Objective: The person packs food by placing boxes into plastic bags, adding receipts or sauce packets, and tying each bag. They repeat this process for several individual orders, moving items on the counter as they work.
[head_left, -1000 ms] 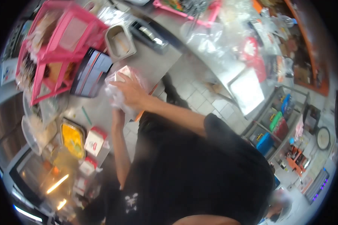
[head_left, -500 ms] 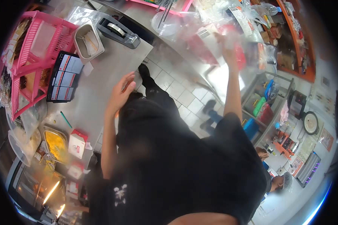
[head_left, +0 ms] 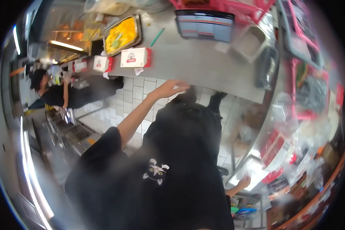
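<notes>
Since the earlier frame, the right hand [head_left: 243, 183] has come away from the red-and-white box [head_left: 274, 150], which it was reaching to then. Box now lies on the side counter [head_left: 239, 168], among clear plastic, apart from the hand. Right hand is at the bright white tray [head_left: 255, 171] near that counter's inner edge; it is small and blurred, and whether it grips anything cannot be told.

Left hand [head_left: 170, 89] noted just off the near edge of the steel bench [head_left: 207, 61], partly open, fingers loosely bent and thumb apart, with nothing in its hold. Tiled floor [head_left: 140, 90] shows below it and on its outer side.

Larger carton [head_left: 134, 58] sits close to the near edge, left of this hand; smaller carton [head_left: 102, 64] stands beside it. Behind them: foil tray of yellow food [head_left: 121, 34], with a green straw [head_left: 157, 37] to its right.

Tablet [head_left: 205, 27] rests toward the bench's far edge. Metal container [head_left: 250, 43] is to its right, and the tape dispenser [head_left: 266, 69] lies along the right edge, above the near right corner. Flat steel runs from the larger carton to the dispenser, giving the left hand room sideways.
</notes>
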Motion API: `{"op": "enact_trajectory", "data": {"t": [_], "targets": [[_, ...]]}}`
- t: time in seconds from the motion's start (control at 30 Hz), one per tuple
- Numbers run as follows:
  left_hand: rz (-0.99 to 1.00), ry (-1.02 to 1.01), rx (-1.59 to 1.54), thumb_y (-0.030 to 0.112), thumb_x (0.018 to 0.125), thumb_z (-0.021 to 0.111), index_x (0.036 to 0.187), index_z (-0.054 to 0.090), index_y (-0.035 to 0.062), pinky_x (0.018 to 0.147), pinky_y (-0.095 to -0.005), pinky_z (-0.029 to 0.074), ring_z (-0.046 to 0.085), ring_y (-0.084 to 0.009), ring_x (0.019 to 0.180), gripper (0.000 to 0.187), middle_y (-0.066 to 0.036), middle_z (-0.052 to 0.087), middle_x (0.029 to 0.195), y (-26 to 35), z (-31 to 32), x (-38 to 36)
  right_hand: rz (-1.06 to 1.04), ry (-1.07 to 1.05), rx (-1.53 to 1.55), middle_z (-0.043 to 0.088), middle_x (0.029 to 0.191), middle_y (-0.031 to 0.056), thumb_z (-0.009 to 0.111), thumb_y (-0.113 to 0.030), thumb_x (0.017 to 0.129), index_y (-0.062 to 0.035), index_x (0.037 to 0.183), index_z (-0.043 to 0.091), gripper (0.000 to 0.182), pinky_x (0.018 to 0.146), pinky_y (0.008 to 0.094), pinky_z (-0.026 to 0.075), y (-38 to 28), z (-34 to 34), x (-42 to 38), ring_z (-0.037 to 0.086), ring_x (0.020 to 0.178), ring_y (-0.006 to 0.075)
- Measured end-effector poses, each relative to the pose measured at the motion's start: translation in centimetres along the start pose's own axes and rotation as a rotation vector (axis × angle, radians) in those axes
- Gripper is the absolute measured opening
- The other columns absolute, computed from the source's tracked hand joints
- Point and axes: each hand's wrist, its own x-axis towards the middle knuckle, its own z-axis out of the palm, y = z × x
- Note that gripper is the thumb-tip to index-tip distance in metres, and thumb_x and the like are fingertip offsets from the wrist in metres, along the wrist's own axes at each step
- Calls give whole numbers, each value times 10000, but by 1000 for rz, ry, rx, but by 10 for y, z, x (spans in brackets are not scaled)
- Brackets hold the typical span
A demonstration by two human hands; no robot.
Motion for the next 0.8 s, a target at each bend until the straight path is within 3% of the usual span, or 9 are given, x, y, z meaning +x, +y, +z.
{"op": "enact_trajectory", "data": {"t": [0.13, 0.2, 0.27, 0.3, 0.37, 0.57, 0.7, 0.77, 0.8], "targets": [[-80, 383, 34, 300, 945, 607, 1226, 583, 38, 891, -379, 481, 643, -255, 1022, 385, -151, 671, 1101, -109, -21, -21, 8, 68, -156, 704, 949, 197, 660, -228, 878, 8, 969, 707, 257, 796, 433, 518, 1, -7, -11, 678, 889, 343], [-253, 769, 61, 234, 914, 627, 1158, 622, 50, 851, -405, 471, 624, -281, 982, 307, -152, 654, 1094, -143, -42, -39, -21, 178, -424, 702, 997, 211, 562, -289, 924, -24, 1030, 722, 327, 820, 474, 522, 1, -12, -16, 676, 929, 376], [-121, 965, 287, 217, 905, 623, 1079, 640, 47, 864, -420, 446, 599, -279, 1010, 244, -128, 640, 1080, -177, -52, -48, 519, 230, -438, 695, 1028, 217, 468, -330, 946, -62, 1059, 729, 392, 834, 506, 514, -77, -42, -28, 663, 927, 413], [8, 1140, 537, 200, 896, 618, 1000, 659, 44, 876, -434, 421, 575, -276, 1037, 192, -105, 626, 1066, -191, -58, -51, 580, 395, -398, 696, 1011, 222, 443, -383, 949, -28, 1035, 726, 462, 841, 521, 508, -54, -41, -20, 655, 935, 436], [69, 1071, 570, 162, 879, 616, 1022, 660, 70, 894, -438, 407, 551, -275, 1063, 176, -92, 609, 1090, -209, -68, -56, 508, 455, -304, 675, 1012, 269, 421, -341, 967, 67, 1067, 669, 487, 812, 490, 557, -58, -69, -18, 683, 906, 407], [235, 875, 693, 110, 829, 582, 1072, 662, 135, 907, -436, 398, 536, -270, 1028, 257, -72, 587, 1026, -249, -102, -62, 74, 718, -246, 645, 1060, 274, 363, -300, 1007, 99, 1146, 608, 488, 827, 506, 526, -126, -151, -30, 658, 895, 398], [302, 877, 633, 111, 822, 576, 981, 684, 145, 952, -468, 369, 521, -288, 1088, 195, -81, 592, 1072, -259, -94, -58, -248, 898, -176, 622, 1098, 278, 317, -268, 1040, 124, 1209, 559, 491, 839, 519, 502, -244, -198, -61, 639, 886, 391], [373, 885, 625, 108, 812, 589, 965, 686, 151, 983, -490, 353, 510, -295, 1125, 187, -91, 589, 1111, -262, -84, -53, 6, 660, 216, 535, 1253, 323, 268, -263, 1047, 120, 1316, 448, 501, 956, 455, 479, -350, -182, -111, 553, 1144, 391], [365, 815, 585, 125, 832, 607, 936, 669, 135, 1035, -534, 301, 477, -335, 1192, 122, -132, 555, 1198, -259, -74, -54, -463, 646, 371, 555, 1245, 284, 306, -265, 1050, 109, 1331, 439, 487, 979, 417, 448, -281, -164, -62, 570, 1109, 356]]}}
